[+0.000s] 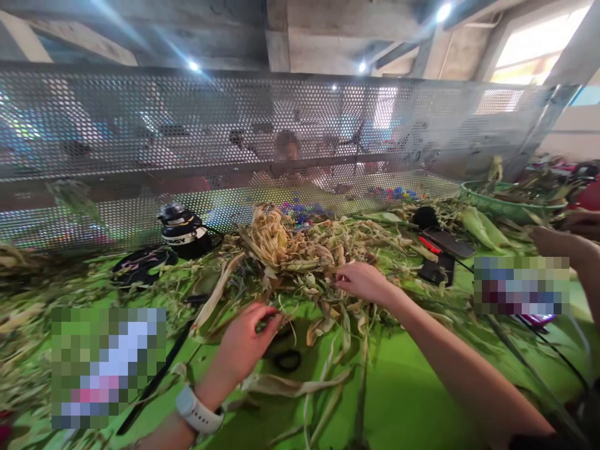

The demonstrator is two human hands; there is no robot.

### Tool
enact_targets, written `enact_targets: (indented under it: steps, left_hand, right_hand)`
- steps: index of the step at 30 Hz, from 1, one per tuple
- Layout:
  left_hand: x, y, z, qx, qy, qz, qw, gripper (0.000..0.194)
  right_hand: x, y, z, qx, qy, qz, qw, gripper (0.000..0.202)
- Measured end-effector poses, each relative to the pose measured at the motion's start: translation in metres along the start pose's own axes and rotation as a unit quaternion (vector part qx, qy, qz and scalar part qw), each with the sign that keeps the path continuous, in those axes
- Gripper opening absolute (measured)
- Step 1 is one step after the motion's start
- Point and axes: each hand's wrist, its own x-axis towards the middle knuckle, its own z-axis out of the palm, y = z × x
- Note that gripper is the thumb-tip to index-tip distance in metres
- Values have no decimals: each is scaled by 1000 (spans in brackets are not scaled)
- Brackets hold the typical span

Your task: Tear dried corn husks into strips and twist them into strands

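Under concrete ceiling (347,28), left hand (241,340) and right hand (368,285) pinch dried plant bits (340,256) above green table (403,381)

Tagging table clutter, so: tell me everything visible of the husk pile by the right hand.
The husk pile is a loose, straw-coloured tangle of curled, papery-looking strips, some greenish bits mixed in. A rounded bunch rises at its left. It lies on the green tabletop before a perforated screen, strips straggling toward the camera. The right hand has its grip at the front edge; whether it pinches a strip is unclear.
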Motion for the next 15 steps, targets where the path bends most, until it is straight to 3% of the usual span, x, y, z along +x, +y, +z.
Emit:
enact_targets:
  steps: [3,5,11,15]
  left_hand:
    - [5,7,-2,76,43,73,994,21]
    - [10,15,0,87,37,102,990,20]
    - [25,40,30,90,-57,185,977,23]
    - [28,47,53,171,-134,266,939,25]
  right_hand:
    - [-5,6,-2,-7,-10,17,1000,18]
    - [-9,10,-5,-8,-22,27,999,20]
    - [-14,9,-3,31,-108,-5,994,26]
    - [-11,0,12,61,-166,-13,984,20]
